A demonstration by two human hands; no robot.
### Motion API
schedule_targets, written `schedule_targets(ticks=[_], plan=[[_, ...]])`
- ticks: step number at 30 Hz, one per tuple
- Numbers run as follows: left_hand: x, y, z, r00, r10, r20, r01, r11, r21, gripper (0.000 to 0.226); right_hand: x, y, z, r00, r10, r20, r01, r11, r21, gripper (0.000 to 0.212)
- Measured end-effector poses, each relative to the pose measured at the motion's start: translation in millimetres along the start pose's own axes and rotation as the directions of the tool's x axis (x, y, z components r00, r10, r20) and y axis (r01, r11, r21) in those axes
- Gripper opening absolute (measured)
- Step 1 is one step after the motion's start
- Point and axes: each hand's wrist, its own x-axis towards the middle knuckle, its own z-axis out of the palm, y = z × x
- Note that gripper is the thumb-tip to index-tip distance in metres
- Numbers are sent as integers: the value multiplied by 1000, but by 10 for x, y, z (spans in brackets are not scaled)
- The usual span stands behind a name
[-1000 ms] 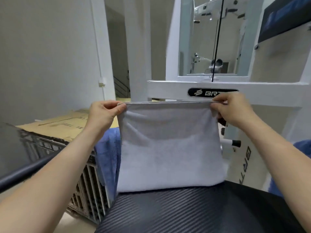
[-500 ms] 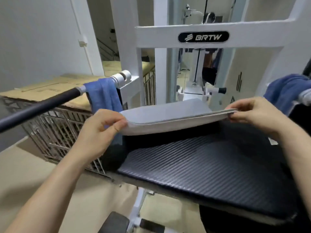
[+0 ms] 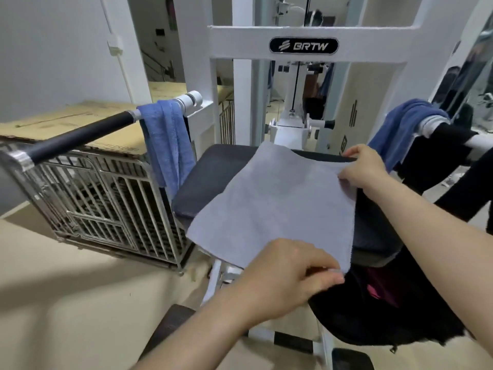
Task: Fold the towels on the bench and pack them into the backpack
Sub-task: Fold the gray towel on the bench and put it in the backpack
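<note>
L hand (image 3: 282,279), R hand (image 3: 365,169) pinch grey towel (image 3: 274,204) over bench (image 3: 210,177), blue towel (image 3: 166,140) on bar (image 3: 80,137)

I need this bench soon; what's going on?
A person is folding a grey towel on the black bench: the left hand pinches its near corner, the right hand holds its far edge. A blue towel hangs on the left bar, another blue towel on the right; a black backpack sits by the near end.

I see a gym. A white BRTW frame (image 3: 240,41) rises behind a padded bench (image 3: 210,177), a gripped bar (image 3: 80,137) beside it.
</note>
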Motion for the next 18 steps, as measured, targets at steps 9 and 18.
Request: schedule_targets(ticks=[9,18], plan=[[661,-306,-591,922,-254,-293,269,963,12,16,398,38,58,985,-165,-47,162,985,-67,36],[2091,-1351,-957,909,-403,-106,408,811,420,42,817,210,255,880,-463,105,474,842,-258,23]])
